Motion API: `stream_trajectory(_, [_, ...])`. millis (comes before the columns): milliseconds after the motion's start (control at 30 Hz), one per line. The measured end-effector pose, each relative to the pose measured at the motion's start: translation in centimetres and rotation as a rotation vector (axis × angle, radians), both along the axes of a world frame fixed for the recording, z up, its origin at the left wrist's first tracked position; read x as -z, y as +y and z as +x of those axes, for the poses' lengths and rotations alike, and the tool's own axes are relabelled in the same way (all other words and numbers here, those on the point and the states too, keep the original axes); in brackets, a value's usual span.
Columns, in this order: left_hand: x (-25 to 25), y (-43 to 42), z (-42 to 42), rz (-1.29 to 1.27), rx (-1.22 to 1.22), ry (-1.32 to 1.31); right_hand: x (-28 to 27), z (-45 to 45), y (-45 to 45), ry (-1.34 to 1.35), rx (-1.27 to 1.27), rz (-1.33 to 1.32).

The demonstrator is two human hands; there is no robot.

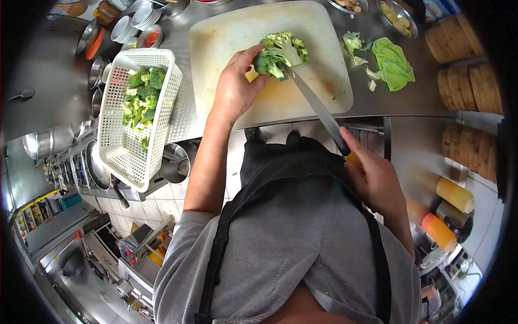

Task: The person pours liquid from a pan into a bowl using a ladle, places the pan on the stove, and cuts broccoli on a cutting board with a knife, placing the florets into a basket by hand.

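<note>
Grey shirt foremost, the left hand grasps broccoli just to its right, between the side edges of a cutting board; the right hand grips a knife slanting forward-left to it.

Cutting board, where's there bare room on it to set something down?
The cutting board has bare patches at upper left, between its left edge and the left hand, and at upper right, between the broccoli and the right edge. The middle is crowded with the left hand, broccoli and knife.
</note>
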State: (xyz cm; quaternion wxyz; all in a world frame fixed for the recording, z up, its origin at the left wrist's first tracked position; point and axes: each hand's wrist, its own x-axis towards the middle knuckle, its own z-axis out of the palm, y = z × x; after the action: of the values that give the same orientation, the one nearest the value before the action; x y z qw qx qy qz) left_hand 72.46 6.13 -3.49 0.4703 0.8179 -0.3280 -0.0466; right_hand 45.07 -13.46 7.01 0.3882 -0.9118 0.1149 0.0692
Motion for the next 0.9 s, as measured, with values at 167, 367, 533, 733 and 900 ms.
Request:
stream_trajectory(167, [2.4, 3.5, 1.6, -0.277, 0.081, 0.515, -0.3, 0.4, -0.6, -0.028, 0.046, 0.011])
stream_trajectory(367, [1.6, 5.9, 1.1, 0.047, -0.149, 0.253, -0.3, 0.4, -1.0, -0.032, 0.117, 0.007])
stream_trajectory(533, [1.5, 6.5, 0.3, -0.354, -0.21, 0.659, 0.1, 0.4, -1.0, -0.022, 0.237, 0.078])
stream_trajectory(733, [2.5, 6.7, -0.5, -0.895, -0.021, 1.128, 2.0, 0.0, -0.9, -0.031, 0.269, 0.126])
stream_trajectory(900, [2.1, 7.0, -1.4, -1.112, 0.053, 1.34, 2.2, 0.2, -0.7, 0.029, 0.293, 0.235])
